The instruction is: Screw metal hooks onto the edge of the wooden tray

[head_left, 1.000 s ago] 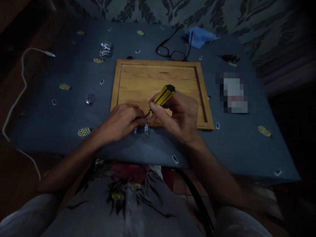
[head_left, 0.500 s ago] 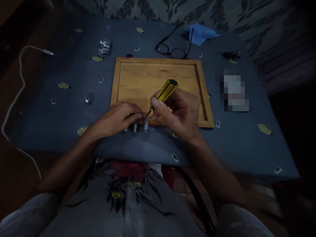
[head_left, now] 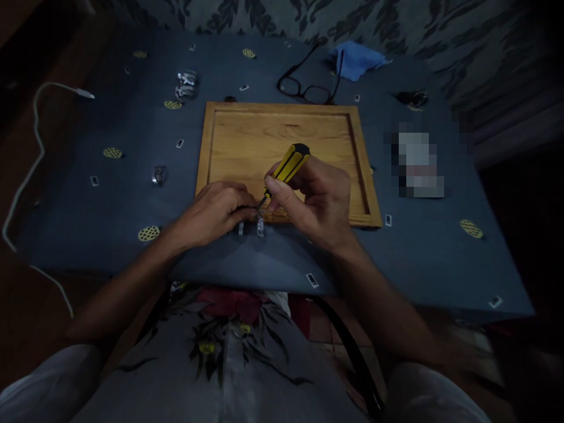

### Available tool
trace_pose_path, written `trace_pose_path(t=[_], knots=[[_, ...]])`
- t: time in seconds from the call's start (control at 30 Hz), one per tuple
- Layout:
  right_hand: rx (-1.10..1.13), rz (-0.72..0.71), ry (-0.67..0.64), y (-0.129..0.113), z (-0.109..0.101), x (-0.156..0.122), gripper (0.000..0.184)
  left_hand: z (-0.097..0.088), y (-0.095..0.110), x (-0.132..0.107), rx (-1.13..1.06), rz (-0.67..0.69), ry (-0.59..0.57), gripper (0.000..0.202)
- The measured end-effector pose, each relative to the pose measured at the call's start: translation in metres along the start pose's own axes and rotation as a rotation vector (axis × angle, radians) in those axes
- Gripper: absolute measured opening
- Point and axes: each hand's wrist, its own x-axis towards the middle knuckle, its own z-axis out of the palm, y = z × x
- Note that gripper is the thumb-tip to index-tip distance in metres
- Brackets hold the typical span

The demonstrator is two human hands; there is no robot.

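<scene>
Striped screwdriver [head_left: 291, 163] — grained wooden panel [head_left: 251, 141]

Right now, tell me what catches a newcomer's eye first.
Probably the yellow-and-black-handled screwdriver, held in the right hand at the near edge of the rectangular tan wooden panel. The crumpled blue cloth likely comes next, on the far side of the blue-covered table.

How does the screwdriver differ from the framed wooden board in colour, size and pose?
The screwdriver has a yellow and black handle; the framed wooden board is light brown.
The screwdriver is slim and far smaller than the broad, rectangular board.
The screwdriver is held tilted in the right hand; the board lies flat.
Shared: the right hand hides part of each.
</scene>
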Motion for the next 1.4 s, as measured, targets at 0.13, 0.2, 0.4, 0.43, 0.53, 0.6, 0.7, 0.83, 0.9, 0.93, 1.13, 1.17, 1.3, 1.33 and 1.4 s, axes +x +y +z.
trace_pose_path(t=[0.13, 0.2, 0.4, 0.43, 0.53, 0.6, 0.7, 0.83, 0.9, 0.93, 1.13, 1.17, 1.3, 1.33, 1.4], knots=[[-0.004, 0.008, 0.014, 0.000, 0.000, 0.000, 0.029, 0.002, 0.000, -0.002, 0.052, 0.032, 0.012, 0.021], [-0.001, 0.008, 0.008, 0.001, 0.000, 0.000, 0.028, 0.003, 0.000, -0.003, 0.084, 0.045, 0.018, 0.022], [0.030, -0.003, 0.023, 0.006, 0.001, 0.000, 0.025, 0.006, 0.000, -0.003, 0.163, 0.080, 0.035, 0.023], [0.037, -0.002, 0.025, 0.006, 0.001, 0.000, 0.026, 0.006, 0.000, -0.003, 0.162, 0.083, 0.038, 0.023], [0.048, 0.023, 0.023, 0.005, 0.002, 0.000, 0.026, 0.004, -0.001, 0.000, 0.132, 0.079, 0.033, 0.023], [0.055, 0.044, 0.018, 0.003, 0.002, 0.000, 0.026, 0.001, -0.001, 0.001, 0.086, 0.081, 0.006, 0.023], [0.107, 0.075, 0.050, 0.000, 0.002, 0.000, 0.026, -0.007, -0.002, -0.004, 0.013, 0.084, -0.003, 0.022], [0.139, 0.091, 0.136, -0.004, -0.002, 0.001, 0.025, -0.014, 0.000, -0.021, -0.021, 0.015, 0.157, 0.027], [0.106, 0.086, 0.140, -0.004, -0.005, 0.001, 0.025, -0.011, 0.002, -0.030, 0.026, -0.005, 0.224, 0.033], [0.090, 0.086, 0.133, -0.004, -0.006, 0.001, 0.025, -0.008, 0.003, -0.034, 0.062, 0.000, 0.242, 0.037], [0.045, 0.074, 0.076, 0.000, -0.005, 0.000, 0.027, 0.017, 0.014, -0.035, 0.288, 0.008, 0.250, 0.051], [0.038, 0.063, 0.075, 0.000, -0.004, 0.000, 0.027, 0.020, 0.014, -0.034, 0.309, 0.007, 0.244, 0.051], [0.010, 0.034, 0.066, 0.002, -0.002, 0.001, 0.023, 0.024, 0.014, -0.032, 0.336, 0.015, 0.243, 0.051], [0.005, 0.034, 0.060, 0.002, -0.002, 0.001, 0.022, 0.024, 0.013, -0.032, 0.334, 0.017, 0.251, 0.051], [-0.002, 0.038, 0.046, 0.003, -0.002, 0.000, 0.021, 0.023, 0.012, -0.033, 0.323, 0.022, 0.269, 0.052]])
